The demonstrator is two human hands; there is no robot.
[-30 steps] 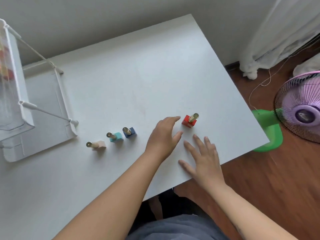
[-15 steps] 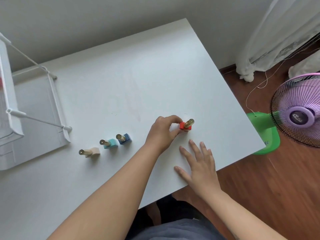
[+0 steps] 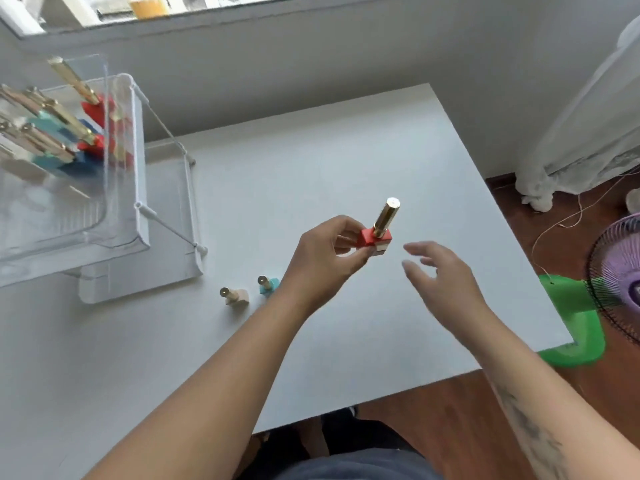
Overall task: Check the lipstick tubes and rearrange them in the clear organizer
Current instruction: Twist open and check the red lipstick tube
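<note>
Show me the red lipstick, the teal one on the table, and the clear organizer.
red lipstick [image 3: 367, 238], head view, its red base.
teal lipstick [image 3: 273, 285], head view, its teal base.
organizer [image 3: 86, 216], head view, its bare clear wall.

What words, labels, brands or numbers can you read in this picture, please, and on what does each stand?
None can be read.
The red lipstick held in the left hand shows no print on the faces in view.
The tubes in the organizer are too blurred to tell, and so is the fan.
</note>
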